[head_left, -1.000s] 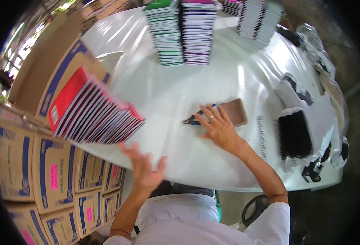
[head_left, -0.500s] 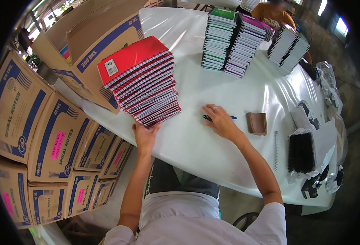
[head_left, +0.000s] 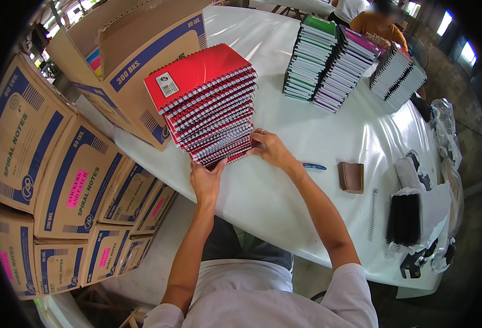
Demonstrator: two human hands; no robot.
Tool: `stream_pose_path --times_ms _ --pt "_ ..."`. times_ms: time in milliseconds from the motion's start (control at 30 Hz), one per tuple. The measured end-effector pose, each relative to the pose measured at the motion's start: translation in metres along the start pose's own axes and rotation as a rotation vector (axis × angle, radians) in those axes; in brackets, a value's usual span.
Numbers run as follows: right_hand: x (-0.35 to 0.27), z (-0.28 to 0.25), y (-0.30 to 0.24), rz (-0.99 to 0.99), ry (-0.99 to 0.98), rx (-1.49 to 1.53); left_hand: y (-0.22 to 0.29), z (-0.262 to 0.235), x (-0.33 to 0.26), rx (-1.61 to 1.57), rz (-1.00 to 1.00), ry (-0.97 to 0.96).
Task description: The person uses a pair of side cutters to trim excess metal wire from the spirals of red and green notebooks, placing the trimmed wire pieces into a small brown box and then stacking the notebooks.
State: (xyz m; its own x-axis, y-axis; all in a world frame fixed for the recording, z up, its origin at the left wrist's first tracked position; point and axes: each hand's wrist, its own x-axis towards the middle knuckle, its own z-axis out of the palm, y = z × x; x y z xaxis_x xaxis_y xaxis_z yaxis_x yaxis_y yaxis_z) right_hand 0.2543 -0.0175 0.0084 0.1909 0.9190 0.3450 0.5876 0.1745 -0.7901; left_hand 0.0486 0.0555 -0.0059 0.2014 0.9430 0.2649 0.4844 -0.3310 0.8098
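Note:
A tall stack of red spiral notebooks [head_left: 205, 104] stands on the white table, its wire bindings facing me and a barcode label on the top cover. At the stack's lower near edge, my left hand [head_left: 206, 179] closes its fingers round the bottom notebooks. My right hand [head_left: 274, 148] is at the lower right corner, thumb and fingers gripping the notebook edges; the fingertips are partly hidden. Just right of that wrist lies a slim dark-blue tool [head_left: 314, 166], partly covered by the forearm, its kind unclear.
An open carton [head_left: 142, 71] is behind and left of the stack; closed cartons [head_left: 79, 183] are piled at left. Green [head_left: 311, 57], purple [head_left: 346, 70] and other notebook stacks stand far right, near a seated person. A brown holder [head_left: 351, 177], loose coil [head_left: 373, 215] and black coils [head_left: 404, 218] lie at right.
My right hand has left the blue tool and moved left to the red stack, taking hold of its lower corner. My left hand stays at the stack's near edge. The view has shifted slightly.

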Motion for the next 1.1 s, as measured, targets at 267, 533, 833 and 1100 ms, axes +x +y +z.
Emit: stream_pose_path --times_ms 267,533,833,1100 --pt "-0.006 -0.001 -0.012 0.070 0.023 -0.065 0.000 -0.010 0.019 -0.101 0.012 -0.187" --pt "-0.031 0.009 -0.025 0.230 -0.024 -0.068 -0.034 -0.016 0.061 -0.415 0.014 -0.567" --pt "0.008 -0.031 -0.013 0.214 -0.015 0.490 -0.001 -0.033 0.042 -0.723 0.345 -0.086" --pt "0.042 -0.010 0.022 0.420 0.001 0.157 -0.012 -0.014 0.023 0.206 0.116 -0.217"
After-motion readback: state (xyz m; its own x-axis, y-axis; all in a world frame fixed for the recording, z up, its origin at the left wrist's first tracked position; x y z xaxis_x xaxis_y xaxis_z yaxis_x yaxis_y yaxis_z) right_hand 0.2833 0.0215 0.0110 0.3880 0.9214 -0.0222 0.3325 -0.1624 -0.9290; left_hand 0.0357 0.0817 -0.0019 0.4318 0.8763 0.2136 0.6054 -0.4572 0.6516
